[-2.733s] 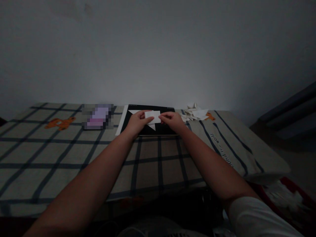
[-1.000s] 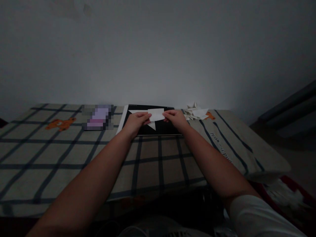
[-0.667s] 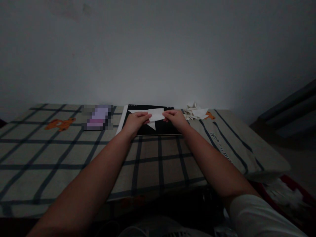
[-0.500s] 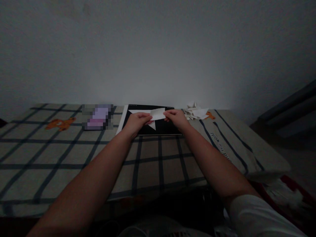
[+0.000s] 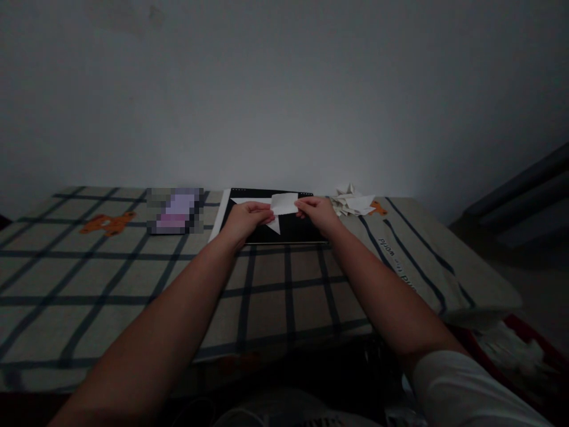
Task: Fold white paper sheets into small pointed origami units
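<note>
A small piece of white paper (image 5: 284, 203) is stretched between my two hands, above a black board or book (image 5: 300, 232) with a white left edge. My left hand (image 5: 247, 222) pinches the paper's left side between thumb and fingers. At its right side my right hand (image 5: 319, 213) is closed on the paper in the same way. Another white paper (image 5: 274, 226) with a pointed corner lies on the black surface, partly hidden by my left hand and the held sheet.
A phone (image 5: 178, 209), blurred by pixels, lies to the left on the checked tablecloth (image 5: 267, 279). Several folded white paper pieces (image 5: 352, 203) are heaped right of the black board. Behind the table rises a plain wall (image 5: 284, 95). A red container (image 5: 524, 338) stands low at the right.
The held paper has tilted slightly, its face turning more toward me and its upper edge a little higher. Both hands keep their pinch and have barely moved.
</note>
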`<state>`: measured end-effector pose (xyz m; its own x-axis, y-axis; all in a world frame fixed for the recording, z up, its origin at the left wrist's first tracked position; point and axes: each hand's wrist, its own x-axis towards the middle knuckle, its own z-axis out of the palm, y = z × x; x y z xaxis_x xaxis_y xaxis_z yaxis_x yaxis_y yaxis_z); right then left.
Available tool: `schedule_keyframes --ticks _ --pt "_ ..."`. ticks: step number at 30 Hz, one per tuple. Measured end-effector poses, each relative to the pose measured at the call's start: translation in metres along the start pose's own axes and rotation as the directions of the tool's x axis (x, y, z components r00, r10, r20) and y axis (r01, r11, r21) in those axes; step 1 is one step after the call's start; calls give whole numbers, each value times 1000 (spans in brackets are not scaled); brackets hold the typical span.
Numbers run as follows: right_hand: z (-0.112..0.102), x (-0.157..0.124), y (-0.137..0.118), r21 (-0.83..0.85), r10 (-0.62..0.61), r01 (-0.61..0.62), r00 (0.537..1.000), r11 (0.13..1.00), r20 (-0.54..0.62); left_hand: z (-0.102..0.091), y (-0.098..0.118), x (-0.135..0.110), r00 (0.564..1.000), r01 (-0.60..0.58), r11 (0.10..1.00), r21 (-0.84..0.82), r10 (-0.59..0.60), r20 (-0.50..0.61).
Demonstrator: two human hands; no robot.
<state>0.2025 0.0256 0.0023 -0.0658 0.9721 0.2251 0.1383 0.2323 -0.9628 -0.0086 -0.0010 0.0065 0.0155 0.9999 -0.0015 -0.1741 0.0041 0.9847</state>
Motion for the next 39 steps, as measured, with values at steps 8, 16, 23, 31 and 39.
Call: schedule_keyframes --ticks 8,16,23,31,39 --pt "-1 1 1 -46 -15 15 1000 999 -2 -2 2 0 996 -86 996 -16 86 34" --pt "3 -4 -2 -115 -81 87 995 990 52 -4 2 3 997 -63 997 -49 65 38" --pt "9 -10 -7 -70 -104 116 983 991 150 2 5 -4 993 -4 999 -34 8 118" --pt "13 -16 -15 -26 -107 119 951 993 290 5 1 -9 983 -69 997 39 61 173" --pt "15 -15 -11 3 -91 96 935 995 343 6 2 -9 983 -123 985 121 104 153"
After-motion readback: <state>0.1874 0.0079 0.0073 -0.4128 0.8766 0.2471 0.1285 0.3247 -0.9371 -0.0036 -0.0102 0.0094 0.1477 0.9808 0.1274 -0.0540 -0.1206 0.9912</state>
